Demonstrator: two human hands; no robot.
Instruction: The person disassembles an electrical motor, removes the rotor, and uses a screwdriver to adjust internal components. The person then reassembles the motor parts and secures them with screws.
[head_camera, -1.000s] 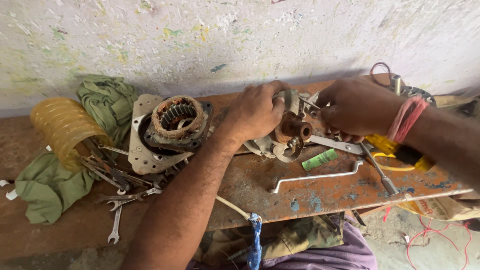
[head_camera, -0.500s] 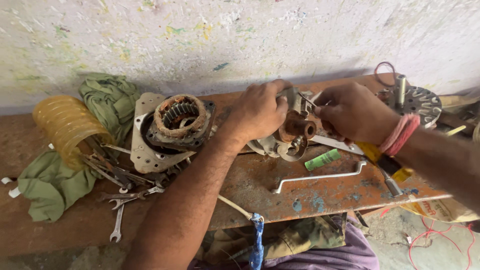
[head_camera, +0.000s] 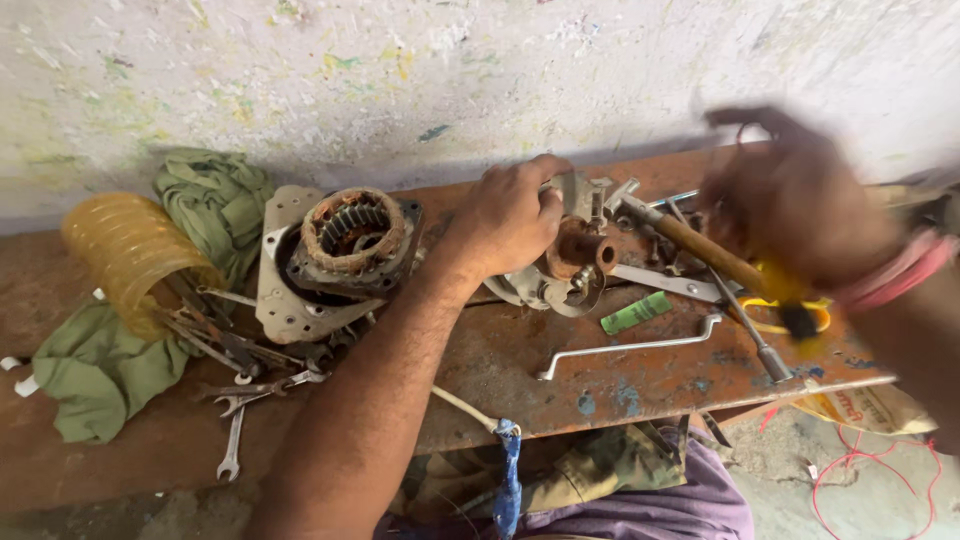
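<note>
While the left hand (head_camera: 510, 215) clamps down over the grey metal housing (head_camera: 560, 255) with the rusty brown rotor hub (head_camera: 583, 250) sticking out beside its thumb side, the right hand (head_camera: 790, 200) is raised and motion-blurred above the right end of the worktop (head_camera: 520, 370), closed around the top of a wooden-handled hammer (head_camera: 700, 245) whose head points toward the housing. Judging by the layout, the motor is already stripped down: the stator with copper windings (head_camera: 350, 235) sits apart on its plate, left of the forearm, well clear of the piece being worked. Housing and hub look not yet separated, so that part of the job seems unfinished. The hammer head is just beside the hub, right of the left hand's fingers; actual contact can't be confirmed. Further out: a green strip (head_camera: 637, 312) and a bent steel rod (head_camera: 630, 348) lie in front of the housing, a flat spanner (head_camera: 665, 283) right of it, more spanners (head_camera: 235, 430) by the stator, a yellow coiled hose (head_camera: 125, 255) and green cloth (head_camera: 215, 200) at far left.
</note>
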